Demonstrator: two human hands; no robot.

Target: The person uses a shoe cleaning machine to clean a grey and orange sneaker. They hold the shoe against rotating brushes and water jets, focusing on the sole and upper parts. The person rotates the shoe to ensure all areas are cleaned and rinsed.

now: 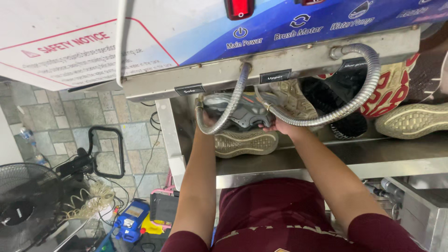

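Shoe-cleaning workshop, washing machine [280,60], piled sneakers [396,93]

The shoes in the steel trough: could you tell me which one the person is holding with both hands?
The grey shoe, gripped between the left hand and right hand behind the metal hoses. The tan-soled shoe below it and the red-and-cream pair are untouched.

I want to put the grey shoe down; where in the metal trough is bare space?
Bare steel runs along the trough front, right of the beige sole and below the shoes at right. Crowded: behind, where both hands, left hand and right hand, hold the grey shoe among flexible hoses and the black brush.
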